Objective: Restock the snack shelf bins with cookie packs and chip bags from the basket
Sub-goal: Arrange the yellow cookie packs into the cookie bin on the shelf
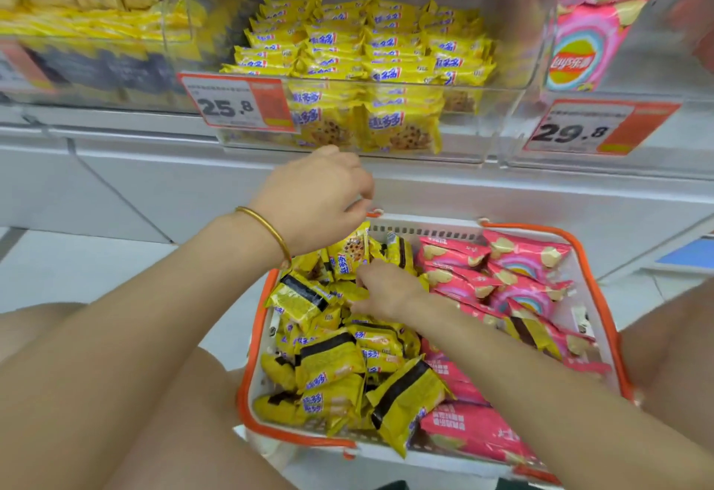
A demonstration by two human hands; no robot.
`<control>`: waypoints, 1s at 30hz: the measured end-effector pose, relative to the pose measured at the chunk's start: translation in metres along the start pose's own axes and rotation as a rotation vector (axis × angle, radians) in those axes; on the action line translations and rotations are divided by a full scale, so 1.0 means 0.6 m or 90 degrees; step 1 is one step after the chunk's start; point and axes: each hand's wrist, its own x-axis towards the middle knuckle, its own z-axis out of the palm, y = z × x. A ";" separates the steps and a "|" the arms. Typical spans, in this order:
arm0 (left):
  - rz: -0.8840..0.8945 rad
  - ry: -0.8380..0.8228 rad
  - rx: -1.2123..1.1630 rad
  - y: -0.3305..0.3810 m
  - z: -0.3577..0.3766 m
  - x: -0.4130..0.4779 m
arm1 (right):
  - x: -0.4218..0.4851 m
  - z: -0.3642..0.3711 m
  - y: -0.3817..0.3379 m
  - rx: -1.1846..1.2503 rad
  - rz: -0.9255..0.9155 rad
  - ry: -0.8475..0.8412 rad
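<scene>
Shelf bin [475,118], basket [425,225]: apparently cookie packs [332,364]

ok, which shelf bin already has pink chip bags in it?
The right bin, tagged 29.8: pink chip bags stand in it. The middle bin, tagged 25.8, holds yellow cookie packs.

- We see yellow cookie packs [332,358] with black bands and blue lettering.
- We see pink chip bags [525,257] with a rainbow pattern.
- Our basket [436,234] is white, rimmed orange.
- Our bracelet [270,230] is gold.
- We read black numbers on a white-and-orange price tag [235,105].
</scene>
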 end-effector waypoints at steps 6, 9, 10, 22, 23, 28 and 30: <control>0.004 -0.006 0.004 -0.003 0.001 0.022 | 0.022 0.039 -0.003 -0.160 0.001 0.078; -0.003 -0.012 0.000 -0.002 0.002 0.030 | 0.020 0.021 0.012 -0.153 -0.028 0.087; -0.003 -0.023 -0.002 -0.003 0.003 0.031 | 0.018 0.009 0.021 -0.132 -0.037 0.085; -0.036 -0.245 -0.181 0.025 0.013 0.056 | -0.115 -0.179 0.137 0.691 -0.007 -0.006; -0.041 -0.225 -0.217 0.028 0.007 0.060 | -0.125 -0.190 0.140 0.696 -0.017 -0.002; -0.023 -0.086 -0.407 0.035 -0.041 0.077 | -0.163 -0.255 0.127 0.551 -0.134 0.152; -0.007 -0.021 -0.521 0.036 -0.063 0.084 | -0.182 -0.301 0.101 0.400 -0.162 0.219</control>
